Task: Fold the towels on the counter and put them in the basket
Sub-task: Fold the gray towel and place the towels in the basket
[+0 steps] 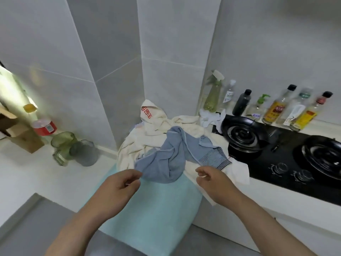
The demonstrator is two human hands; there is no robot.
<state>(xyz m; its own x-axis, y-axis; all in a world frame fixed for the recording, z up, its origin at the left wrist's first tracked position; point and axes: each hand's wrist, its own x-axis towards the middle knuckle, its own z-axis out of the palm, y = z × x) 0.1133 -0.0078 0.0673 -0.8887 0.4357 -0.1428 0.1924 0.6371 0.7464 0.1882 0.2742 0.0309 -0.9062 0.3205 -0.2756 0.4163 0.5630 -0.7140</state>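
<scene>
Two bare forearms reach over a pale aqua towel [153, 209] that drapes over the front edge of the white tabletop [27, 172]. The left hand [118, 183], fingers curled, pinches the near corner of a crumpled blue towel [166, 159]. The right hand [214, 180] pinches the blue towel's thin hem near its striped end. The blue towel lies on a heap of cream towels [156, 130] piled in the tiled corner, one marked with red characters. A black gas hob [276, 154] sits just beside the heap, with a row of bottles [273, 109] along the wall behind it. A green jug [62, 145] and a grey cup [84, 154] stand touching at the left.
</scene>
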